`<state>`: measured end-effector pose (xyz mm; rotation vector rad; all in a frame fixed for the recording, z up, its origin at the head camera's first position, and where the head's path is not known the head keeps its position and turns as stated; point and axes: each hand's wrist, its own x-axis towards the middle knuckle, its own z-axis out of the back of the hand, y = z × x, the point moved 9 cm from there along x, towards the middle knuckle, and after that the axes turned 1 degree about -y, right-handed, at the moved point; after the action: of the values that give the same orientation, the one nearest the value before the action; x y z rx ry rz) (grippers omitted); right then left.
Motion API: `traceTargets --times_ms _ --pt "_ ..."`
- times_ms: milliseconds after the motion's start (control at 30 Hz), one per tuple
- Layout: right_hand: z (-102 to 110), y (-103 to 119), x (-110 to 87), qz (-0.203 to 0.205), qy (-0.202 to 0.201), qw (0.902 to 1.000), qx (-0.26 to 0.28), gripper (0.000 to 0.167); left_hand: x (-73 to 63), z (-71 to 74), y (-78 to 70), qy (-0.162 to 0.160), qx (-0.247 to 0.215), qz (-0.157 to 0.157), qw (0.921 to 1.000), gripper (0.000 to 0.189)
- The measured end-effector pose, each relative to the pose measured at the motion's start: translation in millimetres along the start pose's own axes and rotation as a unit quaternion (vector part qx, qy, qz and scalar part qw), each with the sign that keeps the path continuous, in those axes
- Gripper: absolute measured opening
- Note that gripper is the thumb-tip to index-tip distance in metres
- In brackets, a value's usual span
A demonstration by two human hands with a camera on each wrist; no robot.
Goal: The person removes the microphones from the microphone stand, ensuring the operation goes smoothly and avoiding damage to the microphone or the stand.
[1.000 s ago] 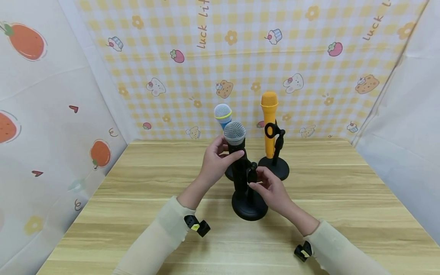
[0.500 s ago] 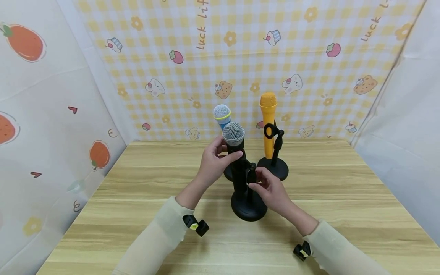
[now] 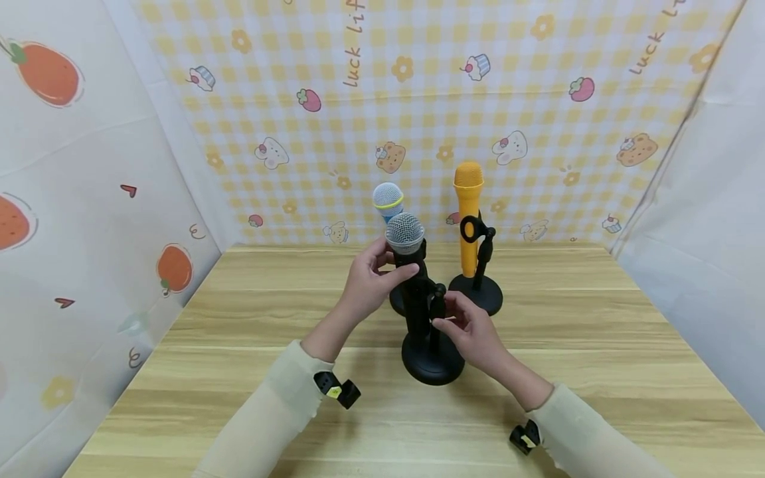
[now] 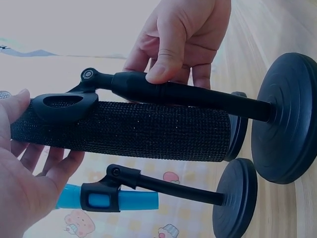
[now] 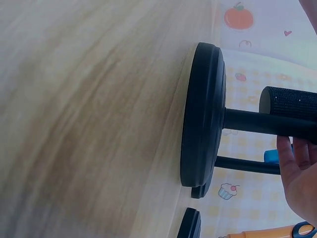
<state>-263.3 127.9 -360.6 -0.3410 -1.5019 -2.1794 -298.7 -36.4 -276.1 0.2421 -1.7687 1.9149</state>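
A black microphone (image 3: 416,309) with a silver mesh head stands nearly upright in the clip of a small black stand (image 3: 433,365). My left hand (image 3: 373,279) grips its upper body just under the head, thumb across the front. In the left wrist view the clip (image 4: 67,106) goes round the microphone's glittery black body. My right hand (image 3: 475,332) pinches the stand's post between thumb and fingers, below the clip joint. The right wrist view shows the stand's round base (image 5: 203,116) on the table and the lower end of the microphone beside the post.
Behind stands a blue microphone (image 3: 388,199) with a white head, held in its own stand, partly hidden. A yellow microphone (image 3: 469,192) in another black stand (image 3: 487,292) is at the back right. A checked cloth (image 3: 358,126) hangs behind the wooden table (image 3: 269,318).
The left hand and the black microphone's head have shifted very slightly left and down. The right hand keeps its hold on the post.
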Motion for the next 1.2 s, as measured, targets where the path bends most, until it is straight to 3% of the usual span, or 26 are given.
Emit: traceTargets --times_ms 733,1200 --pt "-0.2 1.9 -0.4 0.015 -0.003 0.9999 -0.004 0.029 2.5 0.4 -2.2 0.044 0.004 -0.013 0.9989 0.045" --pt "-1.2 0.6 -0.6 -0.003 0.003 0.9998 0.021 0.029 3.5 0.7 -1.7 0.056 -0.007 -0.015 0.9983 0.045"
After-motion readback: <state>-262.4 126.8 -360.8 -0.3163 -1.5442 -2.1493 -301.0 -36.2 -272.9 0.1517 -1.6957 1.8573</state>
